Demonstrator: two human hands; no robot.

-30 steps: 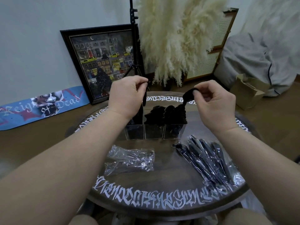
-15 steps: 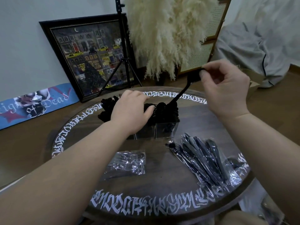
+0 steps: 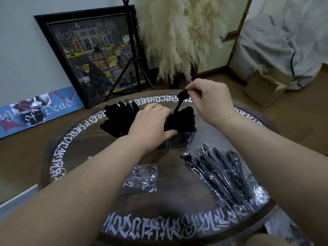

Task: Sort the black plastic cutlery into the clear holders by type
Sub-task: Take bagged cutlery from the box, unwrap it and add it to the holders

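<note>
Above clear holders, R hand pinches glossy black spoon; L hand seemingly grips bunched cutlery.

We see a round table of dark wood under a smooth, glossy top, with matt white lettering round its rim. The cutlery standing at the far middle is matt black plastic; the spoon above it has a slight sheen. The holders are clear, hard plastic. At the near right, wrapped cutlery lies in crinkled, shiny film, and a crumpled piece of the same glossy film lies near the middle. Beyond the table, we note fluffy cream plumes, a brown cardboard box, grey cloth and a glossy black picture frame.
</note>
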